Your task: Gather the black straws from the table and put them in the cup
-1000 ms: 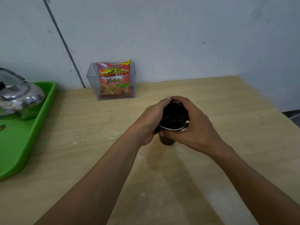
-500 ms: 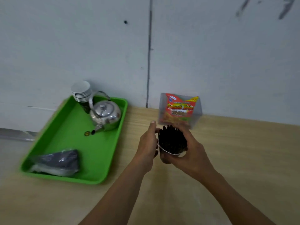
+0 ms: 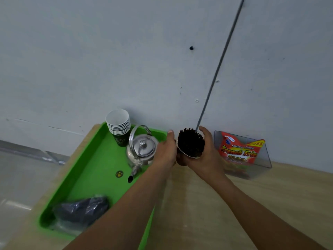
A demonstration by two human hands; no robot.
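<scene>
Straws (image 3: 190, 143) stand packed in the cup (image 3: 180, 158), so the gathering seems nearly finished. Next, the cup probably needs setting upright on the table (image 3: 252, 204). The right hand (image 3: 204, 156) wraps around the cup. The left hand (image 3: 164, 152) is just beside it, with fingers hidden, so its grip is unclear.

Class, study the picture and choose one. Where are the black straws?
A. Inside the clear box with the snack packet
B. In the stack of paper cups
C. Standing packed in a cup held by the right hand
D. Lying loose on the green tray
C: the black straws stand bunched upright in the cup, which the right hand grips from the side, with the left hand at its other side.
</scene>
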